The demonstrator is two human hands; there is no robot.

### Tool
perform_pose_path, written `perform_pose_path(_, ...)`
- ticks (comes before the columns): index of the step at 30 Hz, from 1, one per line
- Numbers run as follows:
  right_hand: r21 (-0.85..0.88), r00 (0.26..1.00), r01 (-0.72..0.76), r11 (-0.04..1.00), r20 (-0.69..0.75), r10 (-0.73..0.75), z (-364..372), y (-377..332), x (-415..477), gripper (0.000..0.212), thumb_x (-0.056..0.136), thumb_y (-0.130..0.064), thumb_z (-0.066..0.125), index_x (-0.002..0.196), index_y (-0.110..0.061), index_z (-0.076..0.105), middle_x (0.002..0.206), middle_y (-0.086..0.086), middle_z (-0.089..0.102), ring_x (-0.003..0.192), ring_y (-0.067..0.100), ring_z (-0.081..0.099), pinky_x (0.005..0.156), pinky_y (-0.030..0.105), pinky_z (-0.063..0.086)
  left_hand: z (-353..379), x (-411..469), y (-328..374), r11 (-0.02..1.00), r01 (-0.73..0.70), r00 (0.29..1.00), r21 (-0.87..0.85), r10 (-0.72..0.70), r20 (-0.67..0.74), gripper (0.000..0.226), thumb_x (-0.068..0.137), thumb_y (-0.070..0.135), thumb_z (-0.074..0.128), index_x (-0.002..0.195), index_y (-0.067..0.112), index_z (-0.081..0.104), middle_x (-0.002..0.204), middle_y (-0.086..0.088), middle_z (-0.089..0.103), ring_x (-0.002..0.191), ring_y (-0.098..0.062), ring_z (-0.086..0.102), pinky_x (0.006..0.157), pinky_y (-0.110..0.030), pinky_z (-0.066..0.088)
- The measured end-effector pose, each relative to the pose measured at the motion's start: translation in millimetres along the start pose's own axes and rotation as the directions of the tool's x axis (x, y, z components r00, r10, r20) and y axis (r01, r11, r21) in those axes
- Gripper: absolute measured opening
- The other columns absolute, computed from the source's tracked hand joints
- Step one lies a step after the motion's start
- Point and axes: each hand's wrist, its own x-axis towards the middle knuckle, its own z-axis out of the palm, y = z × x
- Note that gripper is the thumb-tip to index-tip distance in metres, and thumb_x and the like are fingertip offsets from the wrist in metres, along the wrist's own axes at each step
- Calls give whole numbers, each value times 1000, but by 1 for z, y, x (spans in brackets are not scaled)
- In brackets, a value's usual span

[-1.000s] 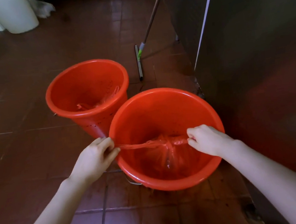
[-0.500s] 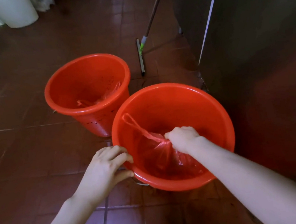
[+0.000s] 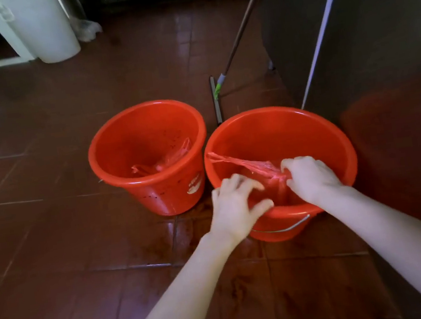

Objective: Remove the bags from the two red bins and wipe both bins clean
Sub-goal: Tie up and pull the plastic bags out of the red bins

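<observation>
Dark red tiled floor (image 3: 56,260) fills the view, with a tall steel cabinet (image 3: 376,43) at 2 o'clock and a white drum (image 3: 47,28) at 11 o'clock. Two red bins stand side by side near the centre: the right bin (image 3: 281,134) at 3 o'clock of the left bin (image 3: 145,138). A squeegee (image 3: 215,99) lies at 12 o'clock between them. The right hand (image 3: 311,178) is inside the right bin, fingers bunched on its red bag (image 3: 253,165). The left hand (image 3: 234,204), blurred, is over the near rim, fingers spread wide. A second bag (image 3: 169,159) lies in the left bin
</observation>
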Motion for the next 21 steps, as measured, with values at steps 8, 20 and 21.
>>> perform_pose_path(8,-55,998,11,998,57,-8,-3,-16,11,18,96,-22,54,113,-25,59,106,3,64,93,25,65,73,33,51,-80,17,-140,740,427,889,520,-450,-90,49,99,34,43,146,20,37,143,-3,45,138,-26,34,115,-50,17)
perform_pose_path(20,-74,994,-53,996,96,60,23,-15,18,15,95,-19,52,105,-24,61,103,5,66,92,28,66,76,36,55,-106,-47,-107,770,-20,998,638,-27,64,20,83,26,73,98,14,69,82,-2,65,79,-28,66,76,-40,42)
perform_pose_path(21,-75,993,-62,995,98,69,25,-16,18,15,95,-17,51,104,-24,61,102,5,66,92,28,66,76,36,55,-108,-61,-102,775,-57,997,629,9,79,18,81,26,75,93,15,69,78,-1,64,75,-27,66,73,-39,44)
